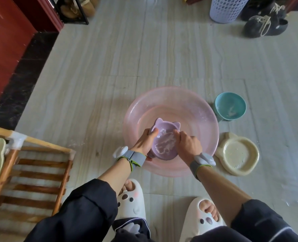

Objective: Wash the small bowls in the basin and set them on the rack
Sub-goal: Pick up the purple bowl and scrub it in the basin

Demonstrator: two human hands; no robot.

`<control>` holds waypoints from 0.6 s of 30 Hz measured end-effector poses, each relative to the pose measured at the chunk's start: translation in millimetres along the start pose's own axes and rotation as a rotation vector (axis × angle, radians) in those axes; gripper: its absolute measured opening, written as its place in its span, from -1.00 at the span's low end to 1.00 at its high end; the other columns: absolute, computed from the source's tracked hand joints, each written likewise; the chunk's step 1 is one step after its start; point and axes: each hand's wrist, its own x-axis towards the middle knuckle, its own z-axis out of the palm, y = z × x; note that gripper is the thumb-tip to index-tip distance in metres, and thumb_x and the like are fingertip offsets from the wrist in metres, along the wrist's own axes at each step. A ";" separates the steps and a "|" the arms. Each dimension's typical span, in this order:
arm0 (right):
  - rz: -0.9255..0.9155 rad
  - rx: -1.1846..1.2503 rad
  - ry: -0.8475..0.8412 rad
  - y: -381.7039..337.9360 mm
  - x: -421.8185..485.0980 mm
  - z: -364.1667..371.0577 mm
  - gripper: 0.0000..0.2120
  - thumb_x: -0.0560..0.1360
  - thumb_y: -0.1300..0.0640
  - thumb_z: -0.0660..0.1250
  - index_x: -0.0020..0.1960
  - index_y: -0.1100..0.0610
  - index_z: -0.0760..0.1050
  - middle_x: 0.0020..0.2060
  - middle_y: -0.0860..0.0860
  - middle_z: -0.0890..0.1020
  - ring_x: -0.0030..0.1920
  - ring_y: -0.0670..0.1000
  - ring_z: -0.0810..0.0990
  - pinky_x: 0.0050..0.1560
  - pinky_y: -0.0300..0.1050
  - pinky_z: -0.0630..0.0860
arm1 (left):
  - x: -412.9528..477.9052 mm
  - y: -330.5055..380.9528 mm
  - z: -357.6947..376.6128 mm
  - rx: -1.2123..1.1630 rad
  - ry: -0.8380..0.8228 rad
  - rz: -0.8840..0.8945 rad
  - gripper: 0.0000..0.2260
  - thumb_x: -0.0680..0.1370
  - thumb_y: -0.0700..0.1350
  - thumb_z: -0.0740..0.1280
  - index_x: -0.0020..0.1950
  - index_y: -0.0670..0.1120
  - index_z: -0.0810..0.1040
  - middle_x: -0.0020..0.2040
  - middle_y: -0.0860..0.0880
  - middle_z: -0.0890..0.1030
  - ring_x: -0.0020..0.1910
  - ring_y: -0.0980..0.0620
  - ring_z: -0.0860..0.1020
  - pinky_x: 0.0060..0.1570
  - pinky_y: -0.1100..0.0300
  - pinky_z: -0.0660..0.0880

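While the left hand (143,144) is gripping the purple bowl (162,154) by its rim, thumb inside, over the pink basin (171,89), the right hand (188,145) is curling its fingers (177,132) at the opposite rim; whether they are gripping it is unclear. A teal bowl (230,106) and a cream dish (239,152) are sitting just beside the basin, and the rack (45,143) is standing apart on the left.

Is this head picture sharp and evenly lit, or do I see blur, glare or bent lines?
Head view: soft, even light, no hard shadows; head view: the wooden rack at the left edge looks smeared; head view: the wide lens curves the floor tile lines; head view: the purple bowl in the pink basin is fairly clear.
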 end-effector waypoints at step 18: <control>0.580 0.355 -0.129 13.0 37.3 9.3 -0.55 0.54 0.16 0.23 0.36 0.35 0.28 0.28 0.28 0.43 0.24 0.30 0.48 0.25 0.03 0.38 | 33.6 -1.6 -9.0 0.029 0.229 0.034 -0.57 0.60 0.26 0.12 0.37 0.07 0.22 0.15 -0.09 0.49 0.06 -0.20 0.51 0.17 -0.12 0.50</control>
